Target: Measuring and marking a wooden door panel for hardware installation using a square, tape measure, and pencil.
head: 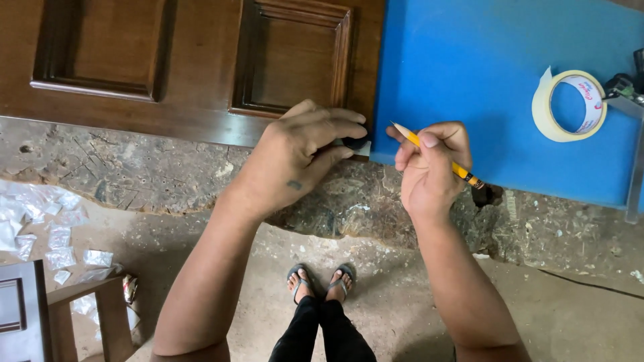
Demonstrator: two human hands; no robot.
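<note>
Near the middle of the frame, the left hand [303, 149] presses its curled fingers on a small dark object [354, 143] at the lower edge of the brown wooden door panel [201, 60]. The fingers hide most of this object, so I cannot tell what it is. Just to the right, the right hand [429, 164] holds a yellow pencil [436, 155] in closed fingers, its tip pointing to the upper left, above the blue board [483, 74]. The worn workbench [134, 167] is below. At the right side lies a roll of tape [569, 105]; a tool [627, 87] beside it is cut off by the frame edge.
</note>
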